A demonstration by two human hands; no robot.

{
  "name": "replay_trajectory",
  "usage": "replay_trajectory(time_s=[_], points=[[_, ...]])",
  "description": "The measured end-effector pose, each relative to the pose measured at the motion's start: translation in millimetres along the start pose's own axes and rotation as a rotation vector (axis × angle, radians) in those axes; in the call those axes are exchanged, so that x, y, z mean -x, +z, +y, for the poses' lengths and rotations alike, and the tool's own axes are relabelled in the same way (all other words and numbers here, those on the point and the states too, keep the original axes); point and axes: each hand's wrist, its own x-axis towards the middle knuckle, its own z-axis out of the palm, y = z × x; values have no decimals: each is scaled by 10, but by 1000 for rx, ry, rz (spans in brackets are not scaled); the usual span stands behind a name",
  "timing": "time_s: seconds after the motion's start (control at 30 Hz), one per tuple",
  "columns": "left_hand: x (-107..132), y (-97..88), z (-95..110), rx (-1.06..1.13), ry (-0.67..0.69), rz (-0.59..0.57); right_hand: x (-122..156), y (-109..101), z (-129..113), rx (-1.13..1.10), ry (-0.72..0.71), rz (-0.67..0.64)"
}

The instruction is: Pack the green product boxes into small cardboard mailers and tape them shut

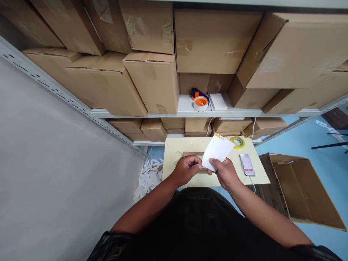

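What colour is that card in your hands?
White card with a yellow corner mark, clearest in the head view.

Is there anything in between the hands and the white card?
No, nothing visible. The right hand pinches the white card by its lower edge, and the left hand, fingers curled, sits right at the card's lower corner.

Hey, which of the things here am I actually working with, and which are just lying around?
In use: sheet, pinched in right hand; left hand, closed at its lower corner; table under them.
Lying about: tape roll; tape dispenser; open carton; scraps.
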Motion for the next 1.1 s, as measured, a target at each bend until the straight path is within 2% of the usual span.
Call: replay_trajectory(time_s=[0.23,0.43,0.6,0.93,1.1], points=[[-4,23,-17,-36,-19,37,-2,-10,38,16,1,-14],[-2,-16,-97,4,19,19,-6,-7,65,9,-16,2],[-8,2,-70,-51,-15,60,-16,-13,91,39,-25,9],[-24,-21,-174,30,-19,23,-46,-4,135,20,-33,26],[-51,-22,-163,-15,-33,68,-71,-11,162,40,-38,31]])
